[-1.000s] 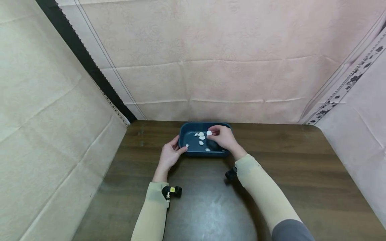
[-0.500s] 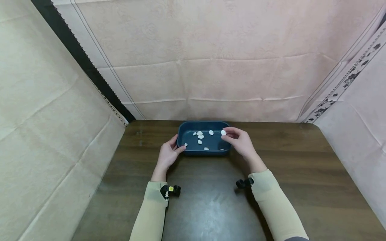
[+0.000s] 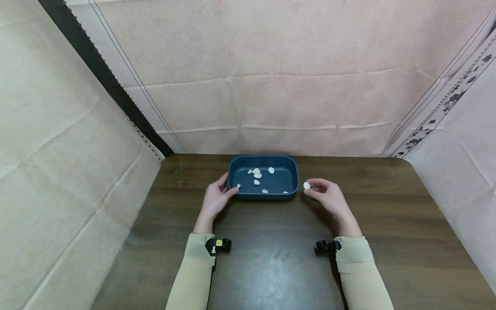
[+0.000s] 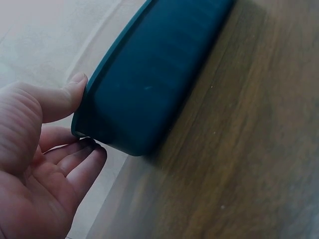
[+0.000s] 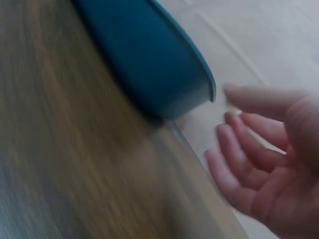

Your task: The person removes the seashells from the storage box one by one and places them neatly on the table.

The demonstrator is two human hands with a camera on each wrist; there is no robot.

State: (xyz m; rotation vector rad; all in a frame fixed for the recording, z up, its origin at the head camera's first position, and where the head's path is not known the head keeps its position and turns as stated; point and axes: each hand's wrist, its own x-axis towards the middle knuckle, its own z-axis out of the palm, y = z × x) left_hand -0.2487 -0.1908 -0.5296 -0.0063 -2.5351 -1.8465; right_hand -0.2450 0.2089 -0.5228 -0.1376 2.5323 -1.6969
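Note:
A dark blue rectangular tray (image 3: 267,196) stands near the back edge of the table, with several small white pebble-like pieces (image 3: 257,175) scattered over its floor. My left hand (image 3: 215,199) grips the tray's left end, thumb at the rim and fingers along the outside; the left wrist view shows the thumb (image 4: 70,99) against the rim. To the right of the tray, my right hand (image 3: 329,198) pinches one small flat white piece (image 3: 306,185) between thumb and fingertips. In the right wrist view only a pale sliver of it shows behind the blurred fingertips.
The brown wooden table (image 3: 267,258) runs up to a pale cloth (image 3: 286,103) hanging behind it. More cloth hangs at the left (image 3: 69,181) and right. Each wrist carries a small black camera (image 3: 327,246).
My right hand has moved right and toward me, out over the tray's right end, carrying the white piece. Another white piece now shows where the hand was. The left hand stays on the tray.

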